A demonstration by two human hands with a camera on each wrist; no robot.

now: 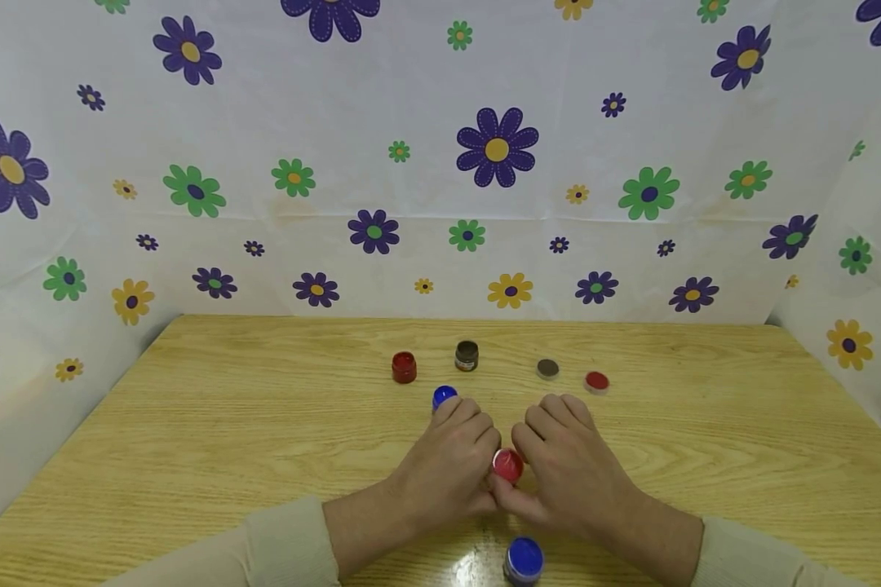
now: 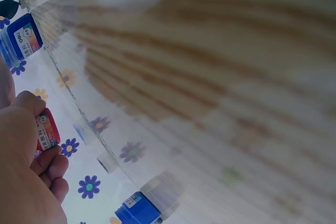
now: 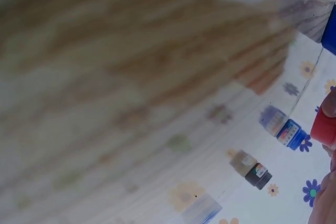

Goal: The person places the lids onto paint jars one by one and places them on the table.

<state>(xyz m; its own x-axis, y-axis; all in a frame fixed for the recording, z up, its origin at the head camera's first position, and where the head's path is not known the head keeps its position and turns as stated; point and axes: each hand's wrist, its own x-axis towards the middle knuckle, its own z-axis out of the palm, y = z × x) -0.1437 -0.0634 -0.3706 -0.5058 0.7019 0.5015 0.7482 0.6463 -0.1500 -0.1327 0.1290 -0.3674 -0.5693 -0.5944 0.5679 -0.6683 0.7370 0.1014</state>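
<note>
Both hands hold one small pinkish-red paint jar (image 1: 508, 465) between them, above the middle of the table. My left hand (image 1: 451, 458) grips it from the left; in the left wrist view its thumb and fingers lie around the labelled red jar (image 2: 48, 132). From the other side my right hand (image 1: 571, 469) pinches it, and in the right wrist view a fingertip presses the smooth red side (image 3: 324, 128). Whether the cap is loose cannot be told. Just beyond the left hand is a blue jar (image 1: 444, 396), partly hidden by the knuckles. Another blue jar (image 1: 524, 559) stands nearer me.
Farther back on the wooden table (image 1: 264, 408) stand a dark red jar (image 1: 404, 368) and a dark brown jar (image 1: 467, 356). To their right lie a grey-brown lid (image 1: 547, 368) and a red lid (image 1: 597, 381). A flower-printed white cloth (image 1: 411, 98) encloses the back and sides.
</note>
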